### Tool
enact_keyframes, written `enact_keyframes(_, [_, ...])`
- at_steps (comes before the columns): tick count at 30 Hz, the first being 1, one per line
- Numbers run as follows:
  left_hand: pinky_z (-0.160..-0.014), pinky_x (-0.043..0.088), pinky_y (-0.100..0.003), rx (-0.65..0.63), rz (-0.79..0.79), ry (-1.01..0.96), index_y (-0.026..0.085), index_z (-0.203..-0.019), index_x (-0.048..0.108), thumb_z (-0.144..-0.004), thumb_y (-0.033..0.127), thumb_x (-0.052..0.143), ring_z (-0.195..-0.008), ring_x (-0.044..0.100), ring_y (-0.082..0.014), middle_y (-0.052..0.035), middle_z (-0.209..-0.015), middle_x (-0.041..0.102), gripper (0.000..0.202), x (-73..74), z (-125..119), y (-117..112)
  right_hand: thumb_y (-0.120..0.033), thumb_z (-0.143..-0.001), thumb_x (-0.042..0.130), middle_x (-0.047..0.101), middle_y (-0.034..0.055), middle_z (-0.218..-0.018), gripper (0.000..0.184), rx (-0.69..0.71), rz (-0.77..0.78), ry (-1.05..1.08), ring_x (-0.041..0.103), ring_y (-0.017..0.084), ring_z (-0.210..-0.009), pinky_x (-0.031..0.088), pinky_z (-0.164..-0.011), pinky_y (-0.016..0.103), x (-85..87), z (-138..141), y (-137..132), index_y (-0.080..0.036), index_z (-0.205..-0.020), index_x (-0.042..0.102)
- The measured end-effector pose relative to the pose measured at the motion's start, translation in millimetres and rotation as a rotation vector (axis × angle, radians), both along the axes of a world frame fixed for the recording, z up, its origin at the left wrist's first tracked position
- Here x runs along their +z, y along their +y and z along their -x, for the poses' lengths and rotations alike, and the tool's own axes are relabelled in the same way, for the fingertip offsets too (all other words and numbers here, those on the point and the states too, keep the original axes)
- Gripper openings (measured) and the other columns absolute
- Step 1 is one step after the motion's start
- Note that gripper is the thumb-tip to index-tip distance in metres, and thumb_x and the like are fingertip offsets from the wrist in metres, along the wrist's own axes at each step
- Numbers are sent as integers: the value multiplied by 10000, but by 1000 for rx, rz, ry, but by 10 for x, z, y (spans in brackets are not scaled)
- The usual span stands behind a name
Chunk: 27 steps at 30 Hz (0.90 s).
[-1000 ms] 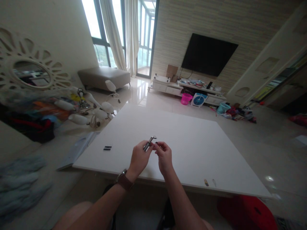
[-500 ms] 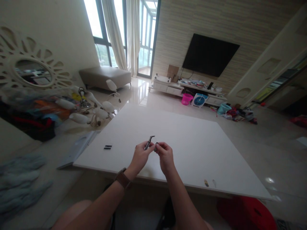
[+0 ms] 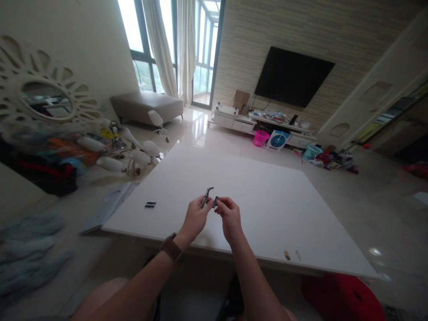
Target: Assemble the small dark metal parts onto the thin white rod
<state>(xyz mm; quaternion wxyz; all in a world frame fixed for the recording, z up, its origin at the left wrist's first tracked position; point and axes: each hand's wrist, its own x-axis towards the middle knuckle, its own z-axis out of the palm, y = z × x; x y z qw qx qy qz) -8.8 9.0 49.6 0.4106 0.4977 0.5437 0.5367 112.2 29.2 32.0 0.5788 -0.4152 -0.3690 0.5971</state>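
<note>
My left hand (image 3: 195, 218) is closed around a slim metal handle (image 3: 206, 197) with a bent tip that points up and away from me. My right hand (image 3: 229, 216) pinches a small dark rectangular piece (image 3: 216, 202) just to the right of that handle, a little apart from its tip. Both hands hover above the near middle of a large white board (image 3: 267, 196). A brown watch sits on my left wrist.
Two small black pieces (image 3: 150, 205) lie on the board to the left. Two tiny items (image 3: 288, 255) rest near its front edge. A white-shaded chandelier (image 3: 127, 151) and a booklet (image 3: 107, 207) lie on the floor at left; a red object (image 3: 344, 296) is at lower right.
The small dark piece has come into clearer view in my right fingers, slightly separated from the handle's tip. Both hands stayed nearly in place, shifting a little upward.
</note>
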Motion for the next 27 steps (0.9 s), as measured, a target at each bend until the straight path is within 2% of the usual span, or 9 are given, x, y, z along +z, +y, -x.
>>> enact_keyframes(8, [-775,469,-310,29,15,-89,142,-830,737,-778,424,708,-810,648,-201,-64,-823,744,288,55,17,-7,-349,-670,841,708,15,-702,234,-4,-36,-88,576,133,-593,404,-621,300,-14,-22,2,-188,-828,779])
enact_keyframes(16, [-653,462,-277,29,79,-167,129,-827,745,-734,446,749,-697,617,-168,-62,-771,727,331,74,4,-48,-358,-657,845,711,22,-671,243,20,-58,-92,575,146,-596,402,-600,297,-5,-44,5,-190,-825,796])
enact_keyframes(19, [-597,446,-268,26,85,-174,131,-819,739,-732,441,755,-645,597,-161,-46,-681,688,322,92,19,-71,-356,-664,842,713,21,-674,218,20,-79,-101,568,144,-592,416,-608,302,3,-32,-10,-195,-801,792])
enact_keyframes(23, [-533,417,-260,-26,102,-183,137,-818,741,-722,477,766,-572,570,-157,-10,-539,593,354,113,52,-70,-346,-684,834,724,26,-713,194,51,-82,-85,567,143,-608,426,-619,303,5,-42,-21,-196,-799,791])
enact_keyframes(27, [-529,412,-258,-67,100,-182,140,-812,740,-716,496,771,-559,561,-151,-5,-527,578,371,130,63,-49,-331,-692,835,719,20,-720,178,63,-75,-27,559,135,-626,421,-629,293,-7,-69,-6,-200,-802,789])
